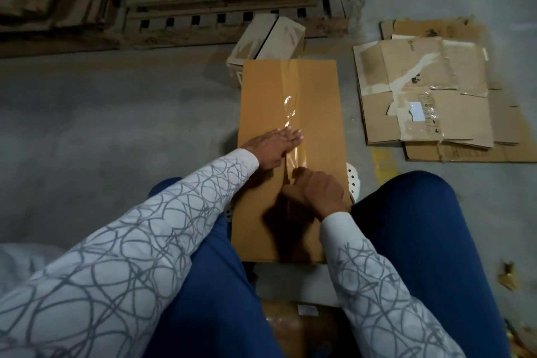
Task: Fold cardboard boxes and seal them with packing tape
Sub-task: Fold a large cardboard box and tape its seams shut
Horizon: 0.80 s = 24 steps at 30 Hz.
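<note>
Cardboard box [261, 96] under left fingers [290, 136], flat on tape [290, 81]; right fingers [302, 176] curled.

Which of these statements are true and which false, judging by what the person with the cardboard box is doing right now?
1. The left hand lies flat on the box, fingers straight. True.
2. The flattened cardboard lies on the floor to the left of the box. False: it lies to the right.
3. Clear tape runs along the middle seam of the box. True.
4. The right hand is spread flat too. False: its fingers are curled, close beside the tape.
</note>
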Available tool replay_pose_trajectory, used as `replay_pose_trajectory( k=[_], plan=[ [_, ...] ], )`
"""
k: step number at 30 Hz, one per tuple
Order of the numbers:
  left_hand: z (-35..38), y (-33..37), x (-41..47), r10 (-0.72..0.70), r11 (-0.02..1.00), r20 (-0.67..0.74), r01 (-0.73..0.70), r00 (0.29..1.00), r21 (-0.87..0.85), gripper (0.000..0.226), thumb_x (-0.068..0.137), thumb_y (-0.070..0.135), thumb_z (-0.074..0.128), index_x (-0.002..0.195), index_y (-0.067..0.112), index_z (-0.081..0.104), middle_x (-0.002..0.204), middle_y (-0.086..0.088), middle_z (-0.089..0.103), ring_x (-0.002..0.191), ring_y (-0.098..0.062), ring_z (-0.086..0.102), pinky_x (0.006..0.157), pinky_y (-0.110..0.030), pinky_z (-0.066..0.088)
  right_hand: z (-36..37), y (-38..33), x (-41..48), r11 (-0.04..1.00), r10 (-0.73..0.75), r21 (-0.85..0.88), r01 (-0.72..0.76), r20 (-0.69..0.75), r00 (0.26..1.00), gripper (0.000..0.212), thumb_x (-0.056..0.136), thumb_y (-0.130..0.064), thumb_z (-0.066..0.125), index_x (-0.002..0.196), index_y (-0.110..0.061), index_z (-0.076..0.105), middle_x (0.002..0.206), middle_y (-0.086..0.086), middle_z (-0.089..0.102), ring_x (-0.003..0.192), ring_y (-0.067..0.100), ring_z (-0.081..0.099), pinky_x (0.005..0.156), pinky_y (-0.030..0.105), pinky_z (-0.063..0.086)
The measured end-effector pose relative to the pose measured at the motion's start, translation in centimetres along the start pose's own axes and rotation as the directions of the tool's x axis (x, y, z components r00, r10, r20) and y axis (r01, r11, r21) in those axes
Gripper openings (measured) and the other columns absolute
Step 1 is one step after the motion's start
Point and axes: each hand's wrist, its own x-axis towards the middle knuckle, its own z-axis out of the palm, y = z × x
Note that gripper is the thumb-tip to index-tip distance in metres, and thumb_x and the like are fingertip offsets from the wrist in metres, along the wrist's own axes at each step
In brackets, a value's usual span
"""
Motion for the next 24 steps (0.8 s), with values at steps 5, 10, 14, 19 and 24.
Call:
replay_pose_trajectory(
  k=[5,10,14,19,24],
  plan=[
    [-0.8,0.0,1.0,-0.01,0.999,0.098,0.015,0.995,-0.051,0.062,0.106,0.013,0.033,0.162,0.017,0.006,0.17,-0.002,0.0,0.157,-0.023,-0.002,0.127,-0.04,0.009,2.2,-0.3,-0.6,0.996,0.016,0.087,-0.024,0.094,0.995,0.064,0.09,-0.052,0.05,0.143,-0.017,0.042,0.127,0.019,0.063,0.117,0.038,0.059,0.09,0.042,0.044],
    [0.3,1.7,0.1,-0.078,0.997,0.082,0.075,0.994,0.035,0.07,0.108,0.048,0.031,0.163,0.018,0.0,0.17,-0.004,-0.01,0.157,-0.025,-0.009,0.126,-0.045,0.005,1.0,-0.9,0.3,0.989,0.031,0.137,-0.049,0.13,0.991,0.061,0.089,-0.05,0.049,0.136,-0.011,0.057,0.131,0.019,0.063,0.12,0.036,0.059,0.093,0.04,0.044],
    [2.3,2.7,-0.9,-0.063,0.988,0.021,0.059,0.998,0.143,0.061,0.111,0.038,0.022,0.162,0.017,-0.004,0.17,-0.004,-0.013,0.157,-0.022,-0.01,0.127,-0.044,0.0,2.0,-0.5,-1.2,0.977,0.054,0.206,-0.06,0.036,0.998,0.068,0.092,-0.061,0.044,0.147,-0.021,0.042,0.133,0.018,0.06,0.123,0.038,0.058,0.098,0.043,0.043],
    [2.8,4.0,-1.6,-0.107,0.992,0.005,0.106,0.994,0.067,0.063,0.11,0.043,0.017,0.162,0.017,-0.008,0.169,-0.003,-0.016,0.156,-0.022,-0.012,0.127,-0.043,0.002,5.4,-0.6,-6.1,0.966,0.035,0.259,0.023,-0.22,0.975,0.075,0.09,-0.045,0.059,0.152,-0.021,0.025,0.126,0.015,0.046,0.109,0.039,0.058,0.087,0.044,0.05],
    [3.0,4.1,-3.1,-0.017,0.999,0.066,0.015,0.998,0.041,0.055,0.112,0.038,0.02,0.161,0.033,-0.002,0.169,-0.002,-0.015,0.155,-0.028,-0.014,0.127,-0.045,0.002,7.2,-0.4,-7.0,0.92,0.065,0.387,0.062,-0.306,0.95,0.077,0.088,-0.034,0.061,0.153,-0.025,0.021,0.12,0.016,0.053,0.109,0.034,0.054,0.09,0.046,0.051]
  ],
)
